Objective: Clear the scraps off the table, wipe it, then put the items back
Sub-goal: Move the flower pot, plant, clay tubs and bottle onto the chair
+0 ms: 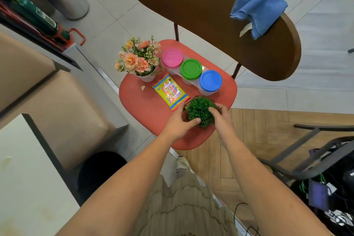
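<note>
Cupping the grass plant (pixel 199 109) from both sides, the left grip (pixel 178 120) and right grip (pixel 222 119), both bare hands, are curled round the green ball. The left thumb lies along its lower edge and the right fingertips press into its upper right. The plant sits at the centre of the frame, on the near edge of the red seat (pixel 145 113). Whether it rests there or is just clear of it, I cannot tell.

It should be light. The blades look like springy plastic that gives under the fingers, so the tuft alone is probably a spongy hold. The dark base beneath, mostly hidden, is likely the firmer place to take it. It looks neither slippery nor fragile.

The seat is smooth, matt and round-cornered. Behind it, the chair back (pixel 201 15) is a brown wooden oval, with a soft blue cloth (pixel 258 7) draped over its edge at upper right. Three clear jars stand in a slanting row, touching, with round lids: pink (pixel 173 58), green (pixel 191 68) and blue (pixel 210 81). A flat, glossy yellow wipes pack (pixel 170 93) lies just left of the plant, its ends crimped. Peach flowers (pixel 138 59), likely fabric, stand in a small white pot at the seat's upper left, with a small pale scrap (pixel 143 87) just beside it.
</note>
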A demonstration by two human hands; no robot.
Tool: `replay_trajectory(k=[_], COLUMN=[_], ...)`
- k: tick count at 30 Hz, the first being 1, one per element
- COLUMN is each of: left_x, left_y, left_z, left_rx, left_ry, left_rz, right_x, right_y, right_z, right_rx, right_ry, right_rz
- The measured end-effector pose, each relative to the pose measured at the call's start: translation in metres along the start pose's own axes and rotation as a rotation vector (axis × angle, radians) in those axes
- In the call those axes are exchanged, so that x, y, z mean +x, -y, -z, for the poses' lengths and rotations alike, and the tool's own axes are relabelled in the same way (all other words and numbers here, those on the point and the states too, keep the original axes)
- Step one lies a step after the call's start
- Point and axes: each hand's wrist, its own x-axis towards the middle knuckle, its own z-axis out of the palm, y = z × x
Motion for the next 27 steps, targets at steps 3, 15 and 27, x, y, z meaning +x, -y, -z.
replay_trajectory(k=[3,15,27], left_x=[-0.004,-0.056,-0.228], left_y=[0.002,0.000,0.035], left_z=[-0.002,0.041,0.163], left_rx=[-0.020,-0.032,-0.068], left_ry=[-0.007,-0.302,-0.656], left_rz=[0.016,-0.068,-0.104], right_x=[-0.004,-0.070,-0.168], right_y=[0.000,0.029,0.047], right_z=[0.001,0.002,-0.123], right_rx=[0.006,-0.515,-0.600], right_ry=[-0.007,-0.184,0.305], right_rz=[0.003,0.568,1.031])
